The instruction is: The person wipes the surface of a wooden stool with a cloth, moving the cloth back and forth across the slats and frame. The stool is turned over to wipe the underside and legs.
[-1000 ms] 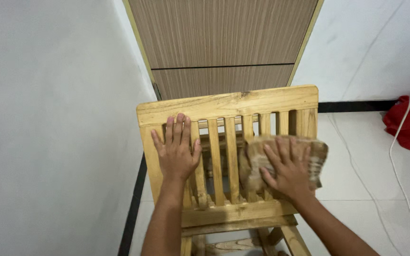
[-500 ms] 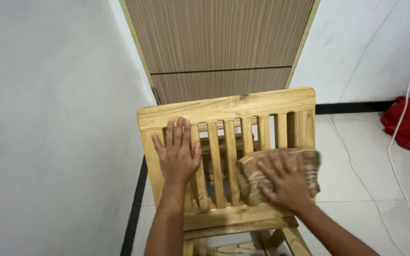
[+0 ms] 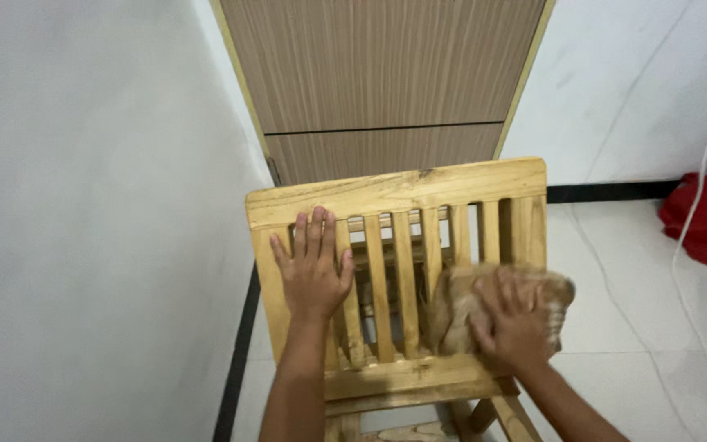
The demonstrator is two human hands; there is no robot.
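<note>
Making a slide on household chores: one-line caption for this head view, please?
Left hand flat on a slatted wooden chair, right hand pressing a tan cloth against it.

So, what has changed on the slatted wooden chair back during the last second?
The right hand pressed the crumpled brown cloth downward over the right slats, then slightly rightward. The left hand stayed flat on the left slats of the wooden chair back.
</note>
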